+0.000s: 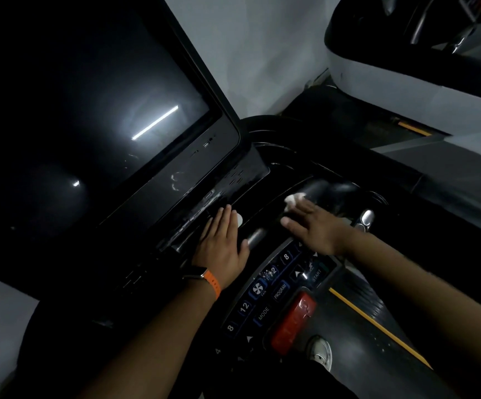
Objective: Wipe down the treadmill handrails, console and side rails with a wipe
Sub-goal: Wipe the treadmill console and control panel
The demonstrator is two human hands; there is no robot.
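The black treadmill console (227, 191) fills the middle of the head view, with a large dark screen (89, 110) at upper left. My left hand (222, 240), with an orange watch strap at the wrist, lies flat with straight fingers on the console tray below the screen. My right hand (317, 226) is stretched out flat to the right, its fingertips pressing a crumpled white wipe (292, 200) against the glossy tray near a black handrail grip (331, 191). A metal pulse sensor (255, 236) shows between the hands.
A curved button panel (274, 295) with speed numbers, FAN, MODE, PROGRAM and START keys runs below the hands, beside a red stop button (292, 321). My shoe (320, 354) stands on the belt. A neighbouring machine (406, 82) and a yellow floor line (377, 326) lie to the right.
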